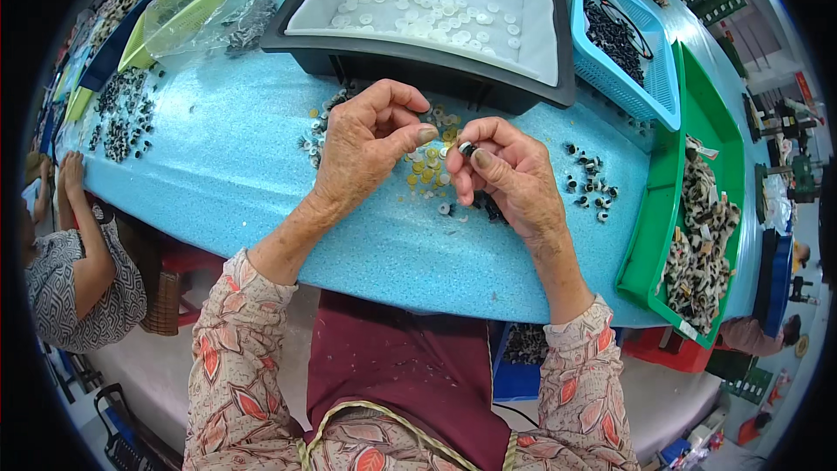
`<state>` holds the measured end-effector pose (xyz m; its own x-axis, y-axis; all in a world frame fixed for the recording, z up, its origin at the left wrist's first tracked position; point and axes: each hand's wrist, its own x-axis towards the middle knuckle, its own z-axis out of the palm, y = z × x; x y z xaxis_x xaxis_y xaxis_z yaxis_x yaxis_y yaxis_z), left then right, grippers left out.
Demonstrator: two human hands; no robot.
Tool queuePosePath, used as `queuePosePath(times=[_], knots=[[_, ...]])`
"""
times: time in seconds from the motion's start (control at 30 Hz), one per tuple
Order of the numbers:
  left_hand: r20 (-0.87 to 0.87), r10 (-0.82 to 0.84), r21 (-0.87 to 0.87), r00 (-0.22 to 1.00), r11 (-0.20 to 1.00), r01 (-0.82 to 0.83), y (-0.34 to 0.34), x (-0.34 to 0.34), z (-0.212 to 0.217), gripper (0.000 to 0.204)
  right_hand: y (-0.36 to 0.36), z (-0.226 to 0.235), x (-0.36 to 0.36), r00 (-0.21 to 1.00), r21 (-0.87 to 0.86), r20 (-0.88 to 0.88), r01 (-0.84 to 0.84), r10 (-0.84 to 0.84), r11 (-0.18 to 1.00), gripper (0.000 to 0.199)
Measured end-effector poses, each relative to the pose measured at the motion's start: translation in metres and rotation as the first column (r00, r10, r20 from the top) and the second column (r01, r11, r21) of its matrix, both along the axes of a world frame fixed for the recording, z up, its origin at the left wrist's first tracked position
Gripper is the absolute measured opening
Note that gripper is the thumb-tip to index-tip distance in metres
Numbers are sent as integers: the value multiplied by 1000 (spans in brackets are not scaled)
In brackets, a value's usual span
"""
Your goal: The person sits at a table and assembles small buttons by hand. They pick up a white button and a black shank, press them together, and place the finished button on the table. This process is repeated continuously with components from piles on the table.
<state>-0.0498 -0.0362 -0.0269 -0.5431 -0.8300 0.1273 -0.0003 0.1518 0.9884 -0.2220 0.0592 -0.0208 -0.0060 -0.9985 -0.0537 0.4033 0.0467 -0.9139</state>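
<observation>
My right hand (514,174) pinches a small black plastic piece with a white ring (468,149) between thumb and fingers. To its left, my left hand (370,144) is held with curled fingers, thumb and index fingertips apart, and I see nothing between them. Below and between both hands, small yellow and white discs (425,171) lie scattered on the blue tabletop (410,249). Some black pieces (491,208) sit partly hidden under my right hand. Further right is a loose group of black-and-white pieces (593,181).
A black tray (418,77) lined with white holds pale discs. Right of it stand a light blue basket (632,92) of black pieces and a green bin (649,253) with patterned fabric pieces. At left lie a black-and-white pile (122,113) and a plastic bag (205,22); another person (83,270) sits there.
</observation>
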Motion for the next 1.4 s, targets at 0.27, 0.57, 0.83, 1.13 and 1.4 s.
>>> queuePosePath(times=[0.27, 0.57, 0.83, 1.13, 1.4], knots=[[37, 23, -135, 999, 991, -18, 5, -1, -5, 21, 2, -2, -7, 981, -15, -163, 101, -102, 995, 11], [137, -104, -262, 985, 955, 137, 10, -4, -2, 13, -2, -3, -15, 982, -80, -102, 149, -156, 986, 16], [156, -59, -424, 986, 898, 121, 10, -4, -2, 10, -3, -6, -19, 989, -137, 128, 87, -70, 987, 24], [129, -111, -550, 985, 819, 164, 13, -3, -3, 13, 4, 0, -28, 979, -104, -70, 184, -192, 977, 14], [312, -348, -633, 884, 618, 467, 16, -2, -7, 25, 44, 27, -49, 694, -24, -672, 330, -259, 944, 16]])
